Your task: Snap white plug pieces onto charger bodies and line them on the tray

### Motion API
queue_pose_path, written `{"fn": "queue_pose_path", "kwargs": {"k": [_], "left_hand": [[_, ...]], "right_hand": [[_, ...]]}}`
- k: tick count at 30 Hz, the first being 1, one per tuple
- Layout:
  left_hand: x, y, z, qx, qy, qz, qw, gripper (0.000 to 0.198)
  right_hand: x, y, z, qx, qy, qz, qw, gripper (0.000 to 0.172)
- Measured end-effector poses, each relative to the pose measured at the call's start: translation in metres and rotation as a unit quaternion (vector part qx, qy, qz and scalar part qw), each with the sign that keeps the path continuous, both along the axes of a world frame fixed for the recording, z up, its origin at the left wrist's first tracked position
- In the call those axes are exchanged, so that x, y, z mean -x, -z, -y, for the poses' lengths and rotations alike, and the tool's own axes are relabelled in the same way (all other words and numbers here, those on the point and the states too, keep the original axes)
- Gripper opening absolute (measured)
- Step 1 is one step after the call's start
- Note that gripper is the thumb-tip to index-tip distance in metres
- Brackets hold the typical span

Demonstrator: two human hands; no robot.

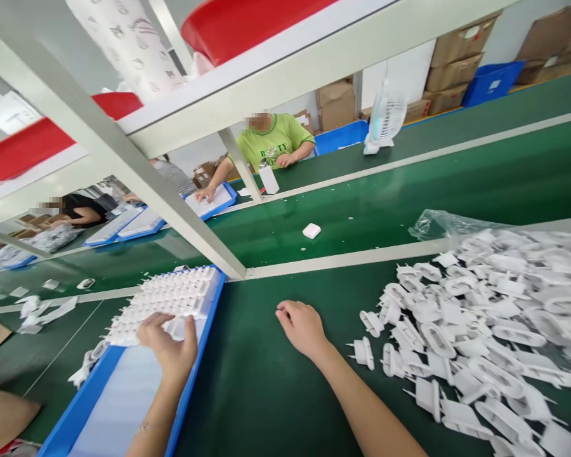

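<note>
White plastic plug parts (171,298) stand in neat rows at the far end of a blue tray (197,362) on the green table (257,387), left of centre in the head view. Prongs point up. Near half of the tray shows only a pale liner.

Left hand (171,346) lies on the near edge of the rows, fingers spread and curled over the parts; cannot tell whether it pinches one. Right hand (302,327) rests on the bare table just right of the tray, fingers loosely curled under, apparently holding nothing.

Loose pile of the same white parts (480,330) is spread over the table to the right, spilling from a clear plastic bag (438,223). Nearest loose parts lie just beside the right wrist.

A white metal frame post (137,184) slants across the view above the tray. Beyond it, a single white part (311,230) lies on the green conveyor belt (409,203). Across the belt, a person in a green shirt (271,143) sits with hands on another blue tray (216,202). A small white fan (384,117) stands further right; cardboard boxes (457,63) stacked behind.
</note>
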State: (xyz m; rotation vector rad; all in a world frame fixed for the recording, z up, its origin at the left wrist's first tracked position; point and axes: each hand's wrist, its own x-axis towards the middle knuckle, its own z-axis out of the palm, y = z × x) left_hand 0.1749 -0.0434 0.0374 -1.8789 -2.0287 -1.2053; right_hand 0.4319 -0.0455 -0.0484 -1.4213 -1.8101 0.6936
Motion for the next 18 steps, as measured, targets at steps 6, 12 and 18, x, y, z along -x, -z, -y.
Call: {"fn": "queue_pose_path", "kwargs": {"k": [6,12,18], "left_hand": [[-0.168,0.009,-0.12,0.078,0.305,-0.076,0.946,0.044],[-0.283,0.061,-0.219,0.23,0.279,-0.104,0.926,0.071],[-0.302,0.077,-0.237,0.255,0.336,-0.084,0.903,0.065]], "right_hand": [[-0.002,-0.004,-0.004,-0.002,0.001,0.015,1.0,0.014],[-0.007,-0.004,-0.011,0.003,-0.002,0.064,0.998,0.014],[-0.006,0.004,-0.018,-0.024,-0.02,0.091,0.995,0.015]]}}
